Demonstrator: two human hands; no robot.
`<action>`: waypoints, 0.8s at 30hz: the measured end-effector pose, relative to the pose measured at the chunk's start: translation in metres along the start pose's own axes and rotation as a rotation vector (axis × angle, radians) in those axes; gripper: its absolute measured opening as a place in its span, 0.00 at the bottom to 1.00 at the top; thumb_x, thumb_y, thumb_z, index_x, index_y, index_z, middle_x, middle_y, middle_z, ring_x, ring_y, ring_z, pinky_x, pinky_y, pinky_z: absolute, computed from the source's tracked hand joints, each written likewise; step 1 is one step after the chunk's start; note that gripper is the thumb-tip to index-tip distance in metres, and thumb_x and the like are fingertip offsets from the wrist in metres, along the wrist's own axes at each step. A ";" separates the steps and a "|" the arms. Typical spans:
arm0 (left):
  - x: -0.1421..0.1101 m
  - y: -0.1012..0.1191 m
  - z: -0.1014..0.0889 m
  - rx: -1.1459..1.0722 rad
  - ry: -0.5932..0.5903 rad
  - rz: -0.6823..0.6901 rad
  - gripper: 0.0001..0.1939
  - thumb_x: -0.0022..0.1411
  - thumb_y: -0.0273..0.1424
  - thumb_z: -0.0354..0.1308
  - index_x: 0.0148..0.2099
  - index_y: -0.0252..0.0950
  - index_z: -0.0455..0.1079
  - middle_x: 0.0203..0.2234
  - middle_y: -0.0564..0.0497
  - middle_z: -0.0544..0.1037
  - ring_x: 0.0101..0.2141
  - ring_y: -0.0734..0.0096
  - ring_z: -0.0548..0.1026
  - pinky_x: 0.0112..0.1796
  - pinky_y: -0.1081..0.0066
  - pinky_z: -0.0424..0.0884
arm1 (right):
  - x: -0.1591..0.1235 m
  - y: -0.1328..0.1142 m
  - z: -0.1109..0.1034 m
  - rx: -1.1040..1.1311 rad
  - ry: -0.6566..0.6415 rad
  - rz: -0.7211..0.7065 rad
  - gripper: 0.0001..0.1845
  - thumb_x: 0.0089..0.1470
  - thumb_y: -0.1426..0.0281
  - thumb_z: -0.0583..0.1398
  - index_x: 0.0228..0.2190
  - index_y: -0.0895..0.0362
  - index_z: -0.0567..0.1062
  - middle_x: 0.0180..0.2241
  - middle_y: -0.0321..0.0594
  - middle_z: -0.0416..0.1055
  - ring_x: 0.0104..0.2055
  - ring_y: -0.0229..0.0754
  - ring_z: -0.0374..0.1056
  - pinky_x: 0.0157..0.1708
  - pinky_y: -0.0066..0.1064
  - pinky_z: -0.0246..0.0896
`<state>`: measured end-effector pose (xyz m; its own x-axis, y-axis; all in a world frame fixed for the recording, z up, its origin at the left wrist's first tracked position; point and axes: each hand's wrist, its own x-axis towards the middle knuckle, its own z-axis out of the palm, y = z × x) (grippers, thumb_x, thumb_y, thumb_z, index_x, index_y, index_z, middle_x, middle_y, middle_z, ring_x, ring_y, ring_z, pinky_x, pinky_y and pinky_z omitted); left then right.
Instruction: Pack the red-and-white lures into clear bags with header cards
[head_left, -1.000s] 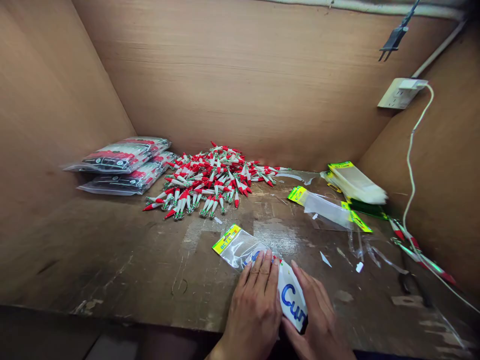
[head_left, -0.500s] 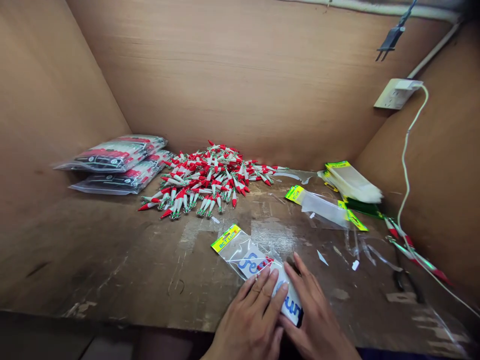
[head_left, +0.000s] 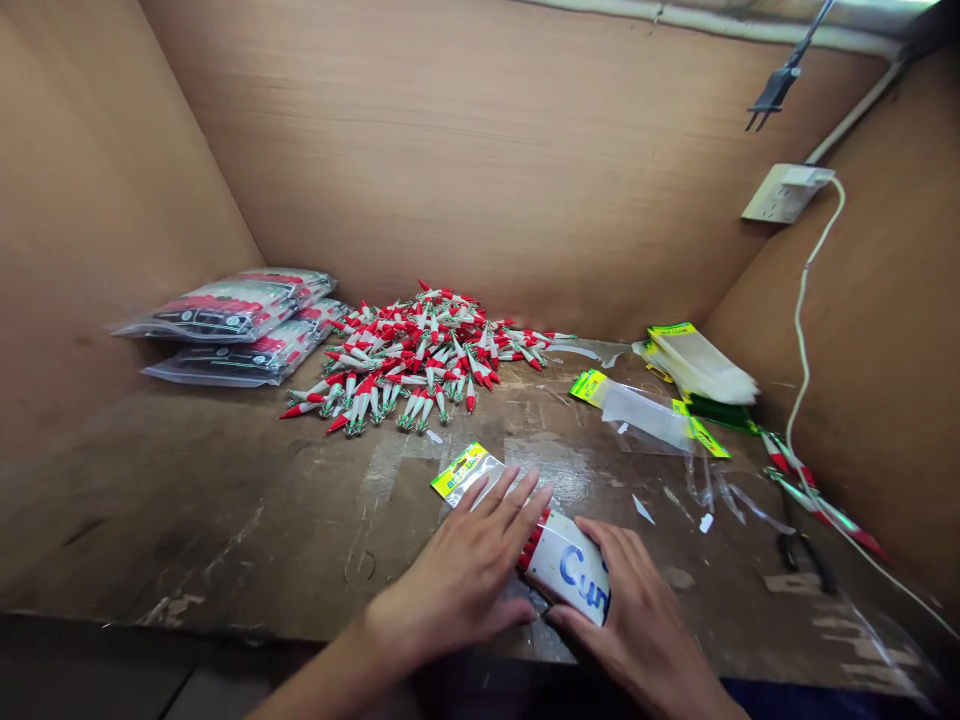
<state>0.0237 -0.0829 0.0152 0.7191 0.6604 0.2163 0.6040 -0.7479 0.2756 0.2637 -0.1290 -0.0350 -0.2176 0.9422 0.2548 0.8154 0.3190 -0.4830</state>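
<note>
A clear packet with a yellow-green header (head_left: 466, 470) lies slanted near the table's front. My left hand (head_left: 480, 560) is laid over it, fingers stretched out and thumb apart, hiding most of the packet. To its right is a white piece with blue hand-drawn letters (head_left: 571, 568), curved or folded; its exact kind I cannot tell. Red lure tips (head_left: 531, 548) show in a row along its left edge, close to my left fingers. My right hand (head_left: 645, 610) grips the lettered piece from the right, fingers on the far side and thumb on the near side.
Behind lies a heap of red-and-white squid lures (head_left: 427, 350) with hooks. Filled bags (head_left: 232, 320) are stacked left. Flat packets (head_left: 645, 415) and a packet stack (head_left: 697, 365) are right, near loose lures (head_left: 825, 505), dark-handled pliers (head_left: 806, 560) and a white cord (head_left: 801, 340).
The lettered piece was inside or over the packet, under both hands; now it sits further right in my right hand. My left hand has swung leftward across the packet, and red tips show.
</note>
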 end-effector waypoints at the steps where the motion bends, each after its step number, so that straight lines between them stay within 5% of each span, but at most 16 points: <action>1: 0.010 -0.010 -0.003 -0.035 -0.054 0.051 0.57 0.54 0.45 0.69 0.74 0.41 0.37 0.71 0.41 0.50 0.69 0.48 0.45 0.65 0.46 0.49 | 0.003 -0.001 -0.002 0.010 -0.010 -0.007 0.39 0.49 0.61 0.68 0.60 0.53 0.62 0.56 0.49 0.66 0.57 0.58 0.64 0.54 0.49 0.64; 5: 0.049 -0.046 0.003 -0.166 -0.244 0.203 0.57 0.48 0.53 0.69 0.72 0.39 0.49 0.68 0.36 0.56 0.68 0.43 0.50 0.63 0.45 0.50 | 0.005 0.000 -0.006 0.045 -0.068 -0.003 0.44 0.49 0.63 0.67 0.64 0.51 0.58 0.60 0.48 0.62 0.61 0.57 0.59 0.58 0.49 0.61; 9: 0.060 -0.056 0.011 -0.248 -0.241 0.253 0.51 0.46 0.54 0.71 0.67 0.39 0.58 0.65 0.37 0.63 0.66 0.44 0.58 0.63 0.47 0.53 | 0.003 0.005 -0.008 0.090 -0.130 0.007 0.45 0.52 0.67 0.64 0.67 0.50 0.53 0.64 0.47 0.57 0.65 0.55 0.54 0.63 0.50 0.56; 17: 0.048 -0.055 0.019 -0.293 -0.217 0.239 0.59 0.50 0.55 0.68 0.73 0.37 0.44 0.68 0.33 0.55 0.68 0.45 0.51 0.64 0.46 0.48 | 0.019 0.001 -0.002 0.108 -0.064 0.020 0.44 0.50 0.66 0.66 0.65 0.52 0.58 0.62 0.48 0.62 0.64 0.55 0.58 0.61 0.50 0.58; 24: 0.047 -0.054 0.025 -0.149 -0.109 0.240 0.56 0.53 0.61 0.60 0.72 0.34 0.47 0.70 0.32 0.48 0.69 0.44 0.43 0.65 0.44 0.44 | 0.022 -0.006 0.000 0.066 -0.039 0.008 0.42 0.54 0.66 0.64 0.66 0.50 0.56 0.64 0.46 0.59 0.65 0.53 0.56 0.62 0.48 0.58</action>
<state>0.0332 -0.0133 -0.0131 0.8727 0.4491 0.1917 0.3614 -0.8580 0.3651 0.2539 -0.1100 -0.0260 -0.2329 0.9477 0.2180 0.7804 0.3160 -0.5395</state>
